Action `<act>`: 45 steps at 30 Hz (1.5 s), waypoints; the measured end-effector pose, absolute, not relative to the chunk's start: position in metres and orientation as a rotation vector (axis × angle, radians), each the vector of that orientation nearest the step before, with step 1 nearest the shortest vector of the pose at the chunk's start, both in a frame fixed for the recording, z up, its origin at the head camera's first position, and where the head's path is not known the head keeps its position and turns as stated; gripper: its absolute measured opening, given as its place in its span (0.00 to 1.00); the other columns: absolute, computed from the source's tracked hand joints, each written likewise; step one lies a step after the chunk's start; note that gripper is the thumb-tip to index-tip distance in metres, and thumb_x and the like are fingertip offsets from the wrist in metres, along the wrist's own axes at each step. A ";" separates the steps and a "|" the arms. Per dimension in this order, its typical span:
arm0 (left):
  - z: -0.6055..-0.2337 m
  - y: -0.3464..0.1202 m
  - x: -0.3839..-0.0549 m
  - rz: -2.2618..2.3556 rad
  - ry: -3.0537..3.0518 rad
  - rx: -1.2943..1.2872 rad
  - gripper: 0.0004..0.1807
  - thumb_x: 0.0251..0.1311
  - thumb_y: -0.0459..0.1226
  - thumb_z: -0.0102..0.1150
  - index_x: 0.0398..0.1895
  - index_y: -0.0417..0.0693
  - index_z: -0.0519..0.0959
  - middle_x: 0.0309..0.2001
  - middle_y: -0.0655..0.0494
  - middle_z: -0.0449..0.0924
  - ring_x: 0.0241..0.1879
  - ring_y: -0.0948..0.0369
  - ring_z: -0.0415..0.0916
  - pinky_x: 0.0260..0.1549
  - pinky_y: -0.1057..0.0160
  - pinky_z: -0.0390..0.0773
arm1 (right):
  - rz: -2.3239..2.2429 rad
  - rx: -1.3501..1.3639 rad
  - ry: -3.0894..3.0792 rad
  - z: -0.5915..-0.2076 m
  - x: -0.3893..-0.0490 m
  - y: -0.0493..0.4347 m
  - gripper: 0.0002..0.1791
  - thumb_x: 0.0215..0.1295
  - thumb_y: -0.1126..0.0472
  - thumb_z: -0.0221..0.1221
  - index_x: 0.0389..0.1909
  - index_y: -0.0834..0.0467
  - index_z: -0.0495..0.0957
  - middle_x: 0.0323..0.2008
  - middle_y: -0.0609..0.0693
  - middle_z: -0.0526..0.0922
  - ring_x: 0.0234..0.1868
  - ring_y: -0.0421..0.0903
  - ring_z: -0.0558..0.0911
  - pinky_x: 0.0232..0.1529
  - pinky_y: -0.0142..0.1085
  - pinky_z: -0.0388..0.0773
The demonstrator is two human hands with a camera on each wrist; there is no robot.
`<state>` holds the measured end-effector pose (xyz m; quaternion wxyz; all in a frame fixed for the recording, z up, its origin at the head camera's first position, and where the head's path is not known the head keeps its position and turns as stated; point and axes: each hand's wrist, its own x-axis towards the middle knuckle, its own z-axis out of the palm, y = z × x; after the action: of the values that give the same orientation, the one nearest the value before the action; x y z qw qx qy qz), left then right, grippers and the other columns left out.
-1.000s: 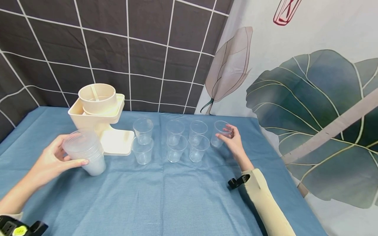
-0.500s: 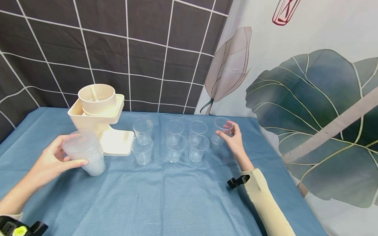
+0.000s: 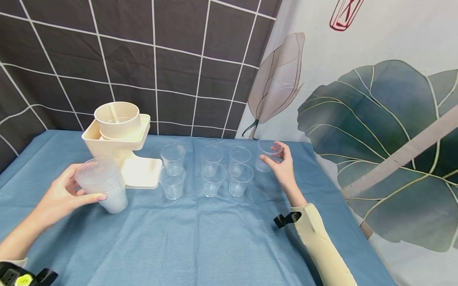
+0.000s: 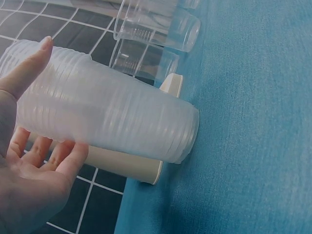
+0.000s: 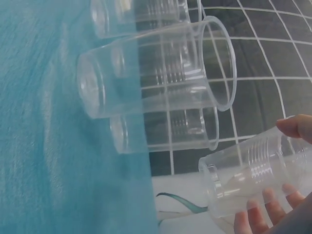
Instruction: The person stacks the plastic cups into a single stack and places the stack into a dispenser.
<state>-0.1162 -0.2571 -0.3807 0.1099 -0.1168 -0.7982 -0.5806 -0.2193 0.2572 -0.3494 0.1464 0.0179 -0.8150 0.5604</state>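
Left hand [image 3: 65, 191] gripping cup stack [image 3: 105, 184], toward table [image 3: 200, 242]'s left edge, right hand [image 3: 284, 169] grasping single clear cup [image 5: 251, 168], near far right corner

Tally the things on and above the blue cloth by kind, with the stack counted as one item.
Clear cups standing on the blue cloth: 6
Clear cup in the right hand: 1
Stack of cups in the left hand (cups within it too nested to count): 1
Cream stand with its round container, as one: 1
Total: 9
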 end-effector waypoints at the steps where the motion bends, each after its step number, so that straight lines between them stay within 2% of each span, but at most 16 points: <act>1: -0.381 -0.257 -0.116 -1.696 -2.353 -0.340 0.42 0.40 0.15 0.66 0.55 0.60 0.67 0.53 0.75 0.70 0.49 0.84 0.70 0.44 0.90 0.69 | 1.614 0.055 -2.343 -0.348 -0.219 0.256 0.37 0.58 0.62 0.66 0.66 0.57 0.60 0.59 0.57 0.71 0.52 0.48 0.71 0.52 0.35 0.71; 7: -0.380 -0.259 -0.116 -1.646 -2.399 -0.308 0.42 0.42 0.17 0.67 0.55 0.62 0.66 0.53 0.77 0.68 0.49 0.85 0.68 0.43 0.91 0.68 | 1.618 0.070 -2.337 -0.342 -0.219 0.251 0.37 0.57 0.64 0.66 0.67 0.56 0.61 0.61 0.56 0.71 0.49 0.38 0.69 0.52 0.34 0.71; 18: -0.380 -0.259 -0.116 -1.640 -2.404 -0.306 0.41 0.42 0.17 0.67 0.55 0.62 0.66 0.53 0.77 0.68 0.49 0.85 0.68 0.42 0.91 0.67 | 1.565 0.163 -2.290 -0.330 -0.213 0.240 0.36 0.56 0.63 0.67 0.64 0.57 0.63 0.57 0.55 0.73 0.48 0.40 0.69 0.52 0.41 0.69; 23: -0.380 -0.258 -0.117 -1.639 -2.392 -0.317 0.42 0.41 0.16 0.67 0.55 0.62 0.66 0.52 0.76 0.68 0.49 0.85 0.69 0.43 0.91 0.68 | 1.542 0.211 -2.263 -0.325 -0.212 0.234 0.36 0.54 0.64 0.67 0.64 0.56 0.64 0.57 0.56 0.73 0.47 0.37 0.70 0.52 0.40 0.69; 26: -0.381 -0.258 -0.117 -1.642 -2.392 -0.317 0.42 0.41 0.16 0.67 0.55 0.62 0.66 0.52 0.76 0.69 0.49 0.85 0.69 0.43 0.91 0.68 | 1.542 0.240 -2.246 -0.323 -0.212 0.230 0.36 0.54 0.64 0.68 0.64 0.57 0.65 0.55 0.54 0.74 0.47 0.39 0.71 0.51 0.42 0.69; 29: -0.381 -0.258 -0.117 -1.646 -2.390 -0.319 0.42 0.41 0.16 0.67 0.55 0.61 0.66 0.53 0.76 0.69 0.50 0.85 0.69 0.43 0.90 0.68 | 1.548 0.263 -2.229 -0.320 -0.211 0.227 0.36 0.53 0.64 0.68 0.63 0.58 0.65 0.54 0.53 0.75 0.48 0.48 0.72 0.50 0.44 0.69; 33: -0.380 -0.259 -0.117 -1.644 -2.395 -0.314 0.41 0.41 0.16 0.67 0.55 0.61 0.66 0.53 0.76 0.69 0.49 0.85 0.69 0.43 0.91 0.67 | 1.558 0.287 -2.221 -0.317 -0.210 0.223 0.36 0.53 0.64 0.68 0.63 0.59 0.64 0.54 0.52 0.75 0.50 0.55 0.71 0.49 0.40 0.69; 40: -0.381 -0.259 -0.117 -1.646 -2.392 -0.320 0.41 0.41 0.16 0.67 0.55 0.60 0.66 0.53 0.76 0.68 0.50 0.85 0.68 0.43 0.90 0.68 | 1.591 0.310 -2.225 -0.312 -0.208 0.215 0.36 0.53 0.65 0.68 0.64 0.57 0.65 0.56 0.55 0.74 0.48 0.46 0.71 0.50 0.42 0.67; 45: -0.381 -0.258 -0.117 -1.651 -2.380 -0.330 0.41 0.41 0.15 0.66 0.56 0.59 0.67 0.53 0.76 0.68 0.50 0.84 0.69 0.43 0.90 0.68 | 1.613 0.307 -2.236 -0.296 -0.197 0.202 0.36 0.54 0.68 0.66 0.64 0.62 0.63 0.58 0.62 0.73 0.46 0.40 0.70 0.49 0.38 0.67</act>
<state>-0.1170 -0.2578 -0.3811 0.1128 -0.1123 -0.8112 -0.5626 -0.1966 0.2023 -0.2957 0.1826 0.1089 -0.7925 0.5716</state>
